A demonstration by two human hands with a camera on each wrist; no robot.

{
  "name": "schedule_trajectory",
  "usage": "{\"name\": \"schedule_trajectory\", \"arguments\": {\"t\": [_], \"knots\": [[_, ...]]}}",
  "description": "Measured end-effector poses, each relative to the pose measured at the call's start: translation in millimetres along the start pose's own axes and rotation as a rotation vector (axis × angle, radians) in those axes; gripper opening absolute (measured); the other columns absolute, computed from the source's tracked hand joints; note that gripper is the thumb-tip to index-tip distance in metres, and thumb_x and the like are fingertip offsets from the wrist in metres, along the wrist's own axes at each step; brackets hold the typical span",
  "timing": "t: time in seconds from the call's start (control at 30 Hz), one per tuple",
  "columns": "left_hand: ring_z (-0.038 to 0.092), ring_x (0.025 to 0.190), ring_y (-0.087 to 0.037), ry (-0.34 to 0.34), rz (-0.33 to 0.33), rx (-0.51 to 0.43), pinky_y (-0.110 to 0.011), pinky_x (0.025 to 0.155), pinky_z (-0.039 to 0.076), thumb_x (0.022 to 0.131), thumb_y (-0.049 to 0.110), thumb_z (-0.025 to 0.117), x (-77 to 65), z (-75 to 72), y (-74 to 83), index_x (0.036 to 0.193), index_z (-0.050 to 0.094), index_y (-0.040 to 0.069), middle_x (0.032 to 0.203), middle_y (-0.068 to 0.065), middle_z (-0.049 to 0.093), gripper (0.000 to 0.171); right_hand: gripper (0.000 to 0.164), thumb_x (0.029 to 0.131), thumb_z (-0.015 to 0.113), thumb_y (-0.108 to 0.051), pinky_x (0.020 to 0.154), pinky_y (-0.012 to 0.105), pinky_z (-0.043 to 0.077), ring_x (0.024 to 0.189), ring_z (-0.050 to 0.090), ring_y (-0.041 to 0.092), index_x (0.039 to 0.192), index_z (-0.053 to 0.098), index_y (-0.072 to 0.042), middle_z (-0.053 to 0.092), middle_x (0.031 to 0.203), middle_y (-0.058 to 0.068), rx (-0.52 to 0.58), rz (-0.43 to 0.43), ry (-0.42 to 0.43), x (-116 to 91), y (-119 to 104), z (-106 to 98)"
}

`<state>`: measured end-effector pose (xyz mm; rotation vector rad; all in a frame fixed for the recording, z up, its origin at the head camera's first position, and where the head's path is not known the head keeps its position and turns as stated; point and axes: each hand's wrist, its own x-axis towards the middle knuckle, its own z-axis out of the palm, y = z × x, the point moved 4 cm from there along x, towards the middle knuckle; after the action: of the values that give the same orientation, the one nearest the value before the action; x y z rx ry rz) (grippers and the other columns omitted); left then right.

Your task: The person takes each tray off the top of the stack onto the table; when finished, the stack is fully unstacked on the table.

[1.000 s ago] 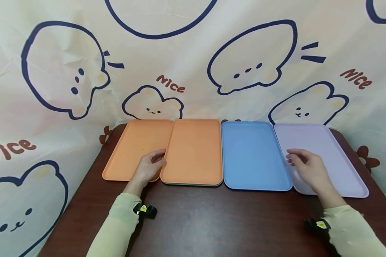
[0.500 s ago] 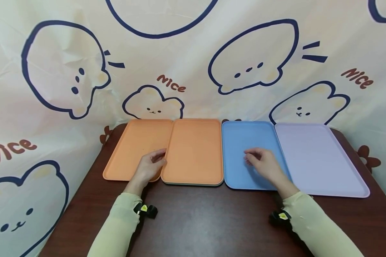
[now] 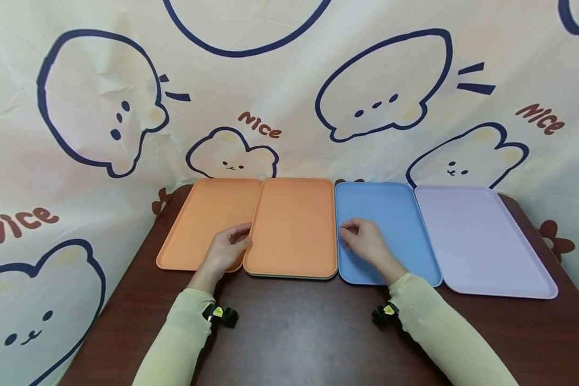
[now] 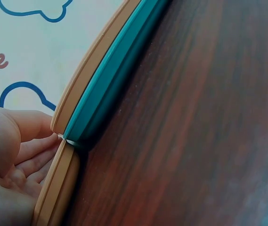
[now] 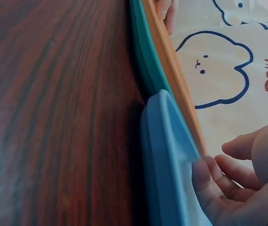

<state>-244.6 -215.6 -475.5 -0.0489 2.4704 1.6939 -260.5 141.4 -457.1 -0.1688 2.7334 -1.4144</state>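
Observation:
A middle orange tray (image 3: 291, 228) lies on top of a teal tray (image 4: 98, 84), whose edge shows below it. My left hand (image 3: 222, 252) is over the right side of the other orange tray (image 3: 207, 214), thumb and fingertips right at the middle tray's left rim. My right hand (image 3: 366, 241) hovers over the left part of a blue tray (image 3: 395, 214), fingertips close to the orange stack's right rim. Its fingers (image 5: 204, 174) are loosely bent with nothing between them.
A lilac tray (image 3: 482, 241) lies at the right end, beside the blue one. All the trays form a row along the back of a dark wooden table (image 3: 289, 327). Behind it hangs a cloth (image 3: 294, 80) printed with cartoon bears.
My right hand has moved left, from above the lilac tray across the blue one to near the middle orange tray's right side. My left hand has stayed at that tray's left rim.

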Motion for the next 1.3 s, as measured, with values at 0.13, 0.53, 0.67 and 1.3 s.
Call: {"name": "schedule_trajectory", "arguments": {"t": [0.13,0.53,0.67,1.3], "knots": [[0.047,0.155,-0.04,0.001,-0.002,-0.003,-0.053,0.127,0.041,0.108,0.006,0.062,0.8,0.4,-0.3,0.157,0.054,0.0,0.164,-0.023,0.051,0.05,0.025,0.105,0.067,-0.019,0.065,0.029,0.054,0.069,0.066,0.015,0.114,0.076,0.002,0.075,0.091,0.015,-0.047,0.01,0.023,9,2,8],[0.047,0.155,-0.039,0.009,-0.005,-0.004,-0.052,0.128,0.04,0.108,0.007,0.061,1.0,-2.9,-1.9,0.157,0.053,0.0,0.164,-0.023,0.051,0.051,0.02,0.1,0.072,-0.021,0.062,0.028,0.048,0.066,0.061,0.018,0.097,0.078,-0.003,0.074,0.081,0.01,-0.088,0.06,0.057,19,-4,20],[0.047,0.155,-0.039,0.009,-0.003,0.0,-0.053,0.127,0.041,0.108,0.007,0.061,-0.1,-3.5,-0.2,0.158,0.053,0.0,0.163,-0.024,0.051,0.051,0.015,0.095,0.069,-0.016,0.061,0.028,0.047,0.068,0.062,0.021,0.089,0.078,-0.005,0.075,0.081,0.01,-0.12,0.094,0.085,21,-7,23],[0.046,0.155,-0.036,0.015,-0.009,0.0,-0.052,0.127,0.04,0.112,0.011,0.056,-0.1,0.6,1.7,0.157,0.054,0.002,0.163,-0.02,0.054,0.046,0.044,0.098,0.057,-0.01,0.079,0.04,0.061,0.098,0.074,0.034,0.137,0.068,0.006,0.075,0.12,0.025,0.004,0.173,0.066,24,-5,-2]]}}
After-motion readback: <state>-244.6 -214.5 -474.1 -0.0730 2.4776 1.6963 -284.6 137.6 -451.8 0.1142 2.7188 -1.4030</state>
